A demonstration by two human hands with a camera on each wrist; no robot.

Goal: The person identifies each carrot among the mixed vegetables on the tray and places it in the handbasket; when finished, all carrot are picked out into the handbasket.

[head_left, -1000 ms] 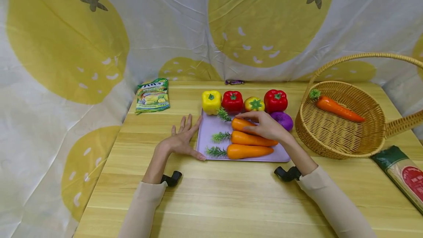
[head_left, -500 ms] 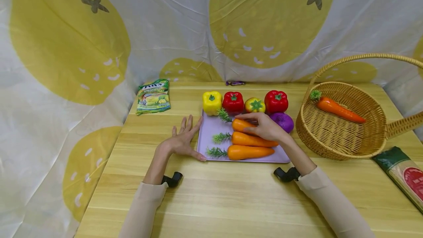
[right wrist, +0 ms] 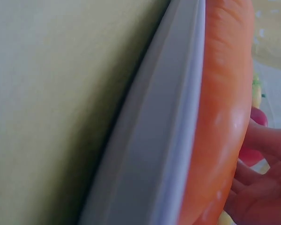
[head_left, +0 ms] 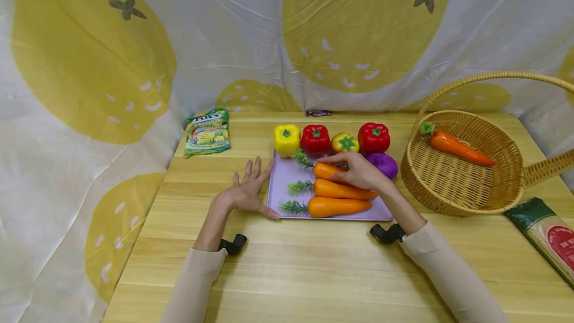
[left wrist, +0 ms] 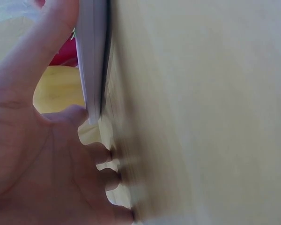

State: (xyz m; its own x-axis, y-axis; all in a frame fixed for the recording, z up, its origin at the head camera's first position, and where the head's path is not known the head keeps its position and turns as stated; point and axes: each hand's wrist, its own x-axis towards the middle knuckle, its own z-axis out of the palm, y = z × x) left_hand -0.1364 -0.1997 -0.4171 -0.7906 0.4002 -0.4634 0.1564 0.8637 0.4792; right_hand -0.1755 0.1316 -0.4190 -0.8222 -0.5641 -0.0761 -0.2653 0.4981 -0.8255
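Observation:
Three orange carrots with green tops lie on a lilac tray (head_left: 283, 171). My right hand (head_left: 360, 172) holds the farthest carrot (head_left: 326, 170), thumb on its near side and fingers over its far side; the palm hides its tip. The middle carrot (head_left: 345, 190) and the front carrot (head_left: 338, 207) lie just below that hand. In the right wrist view, the front carrot (right wrist: 225, 103) covers part of the fingers. My left hand (head_left: 244, 194) is spread at the tray's left edge. The left wrist view shows its thumb along the tray rim (left wrist: 91, 61) and other fingertips at the tabletop.
Behind the carrots sit a yellow pepper (head_left: 287, 141), red peppers (head_left: 315, 139), a yellow-red vegetable (head_left: 345, 142) and a purple onion (head_left: 382, 164). A wicker basket (head_left: 430, 193) holds another carrot (head_left: 462, 148). A noodle-like pack (head_left: 553, 236), candy bag (head_left: 208, 133) and wrapped candy (head_left: 319, 113) lie around.
Both hands stay in nearly the same places. The right forearm shifts very slightly left, and the carrots keep their positions on the tray.

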